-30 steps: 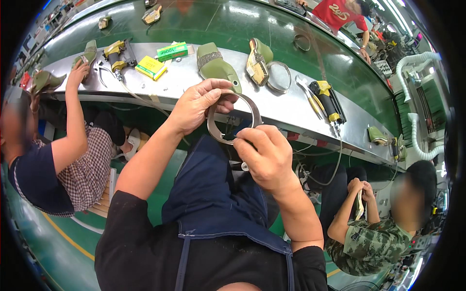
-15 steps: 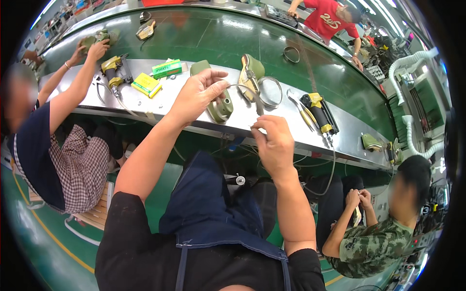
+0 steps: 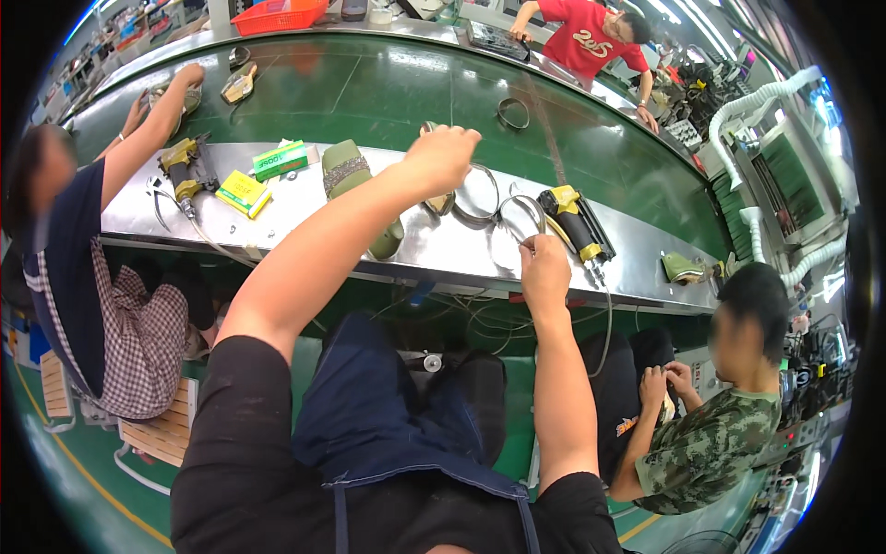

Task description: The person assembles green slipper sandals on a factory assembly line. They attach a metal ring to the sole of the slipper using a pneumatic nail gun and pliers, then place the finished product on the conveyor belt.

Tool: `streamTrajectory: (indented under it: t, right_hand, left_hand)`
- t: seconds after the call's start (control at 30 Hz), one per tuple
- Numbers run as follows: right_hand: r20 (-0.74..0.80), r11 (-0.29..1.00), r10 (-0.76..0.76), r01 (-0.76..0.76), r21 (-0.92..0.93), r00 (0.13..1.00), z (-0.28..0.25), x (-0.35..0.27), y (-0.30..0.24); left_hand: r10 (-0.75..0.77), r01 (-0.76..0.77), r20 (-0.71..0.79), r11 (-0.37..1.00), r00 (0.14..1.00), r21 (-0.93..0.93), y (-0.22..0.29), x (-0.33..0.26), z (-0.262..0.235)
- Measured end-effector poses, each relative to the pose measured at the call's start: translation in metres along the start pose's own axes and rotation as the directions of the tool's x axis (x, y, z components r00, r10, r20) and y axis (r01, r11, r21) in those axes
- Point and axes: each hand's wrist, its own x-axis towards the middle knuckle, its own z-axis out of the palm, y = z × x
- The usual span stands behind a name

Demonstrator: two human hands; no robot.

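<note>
A thin dark band curved into a loop (image 3: 523,205) is pinched in my right hand (image 3: 545,270), just above the bench's front edge. My left hand (image 3: 447,162) reaches over the bench, on top of a sandal with a tan sole (image 3: 440,202). The back of this hand hides its fingers and most of that sandal. Between my hands a second band loop (image 3: 475,197) lies on the bench. An olive sandal with a glittery strap (image 3: 345,169) sits to the left, its middle covered by my left forearm.
Right of my right hand lies a yellow-black air tool (image 3: 578,222) with a hose; another air tool (image 3: 185,173) lies left. Yellow (image 3: 244,193) and green (image 3: 281,161) boxes stand on the metal bench (image 3: 305,217). Co-workers sit at both sides. Beyond is a green belt (image 3: 397,97).
My left hand has let go of the band and moved right onto the tan-soled sandal. My right hand keeps the band, which has curled into a loop. The view has shifted slightly.
</note>
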Motion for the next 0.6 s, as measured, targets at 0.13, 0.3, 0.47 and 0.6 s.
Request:
streamTrajectory:
  t: [0.13, 0.3, 0.47, 0.6]
  right_hand:
    - [0.005, 1.000, -0.021, 0.021, 0.010, 1.000, -0.003, 0.000, 0.005]
    - [0.009, 1.000, -0.009, 0.009, -0.003, 1.000, -0.012, 0.006, 0.008]
    - [-0.032, 0.998, -0.066, 0.066, 0.000, 0.997, -0.010, 0.010, 0.021]
    - [0.065, 0.997, -0.078, 0.077, 0.018, 0.995, 0.000, 0.016, 0.026]
  left_hand:
    - [-0.012, -0.033, 0.279, 0.987, 0.960, 0.157, 0.011, 0.046, 0.046]
    - [-0.014, -0.060, 0.407, 0.984, 0.913, 0.167, 0.002, 0.061, 0.088]
    - [-0.010, 0.046, 0.159, 0.974, 0.987, -0.223, 0.012, 0.060, 0.053]
    - [-0.060, 0.132, 0.157, 0.853, 0.986, -0.505, 0.011, 0.047, -0.016]
